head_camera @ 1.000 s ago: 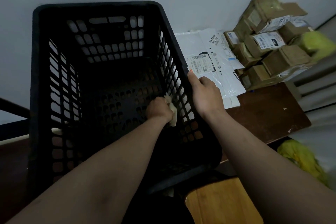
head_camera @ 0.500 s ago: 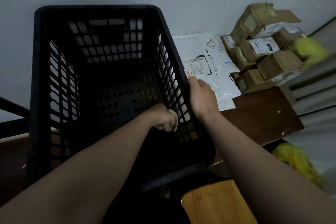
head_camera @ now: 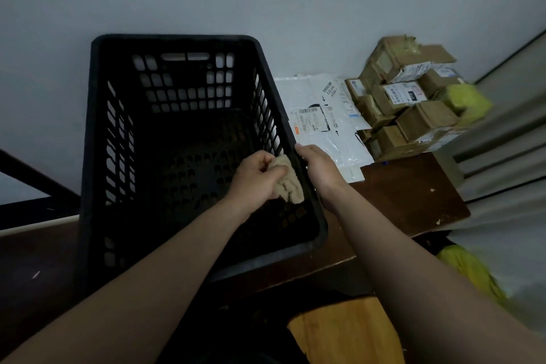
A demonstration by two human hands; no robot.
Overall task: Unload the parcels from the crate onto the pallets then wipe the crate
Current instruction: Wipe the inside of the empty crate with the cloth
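Observation:
A black perforated plastic crate point(head_camera: 97, 133) stands empty on a dark wooden surface, against the wall. Inside it, near the right wall, my left hand point(head_camera: 255, 177) grips a crumpled beige cloth point(head_camera: 288, 183). My right hand point(head_camera: 320, 168) holds the crate's right rim, fingers curled over the edge. Right of the crate lie white plastic mailer parcels point(head_camera: 322, 115) with printed labels. Beyond them is a stack of brown cardboard parcels point(head_camera: 410, 106).
The dark wooden surface point(head_camera: 413, 195) ends in a chipped edge at the right. A yellow-green bag point(head_camera: 465, 100) sits by the cardboard stack, and another yellow bag point(head_camera: 469, 272) lies lower right. A light wooden board point(head_camera: 345, 334) is below. Grey wall behind.
My left hand has lifted with the cloth from low on the crate's right wall to nearer the rim. The view has pulled back. My right hand stays on the rim.

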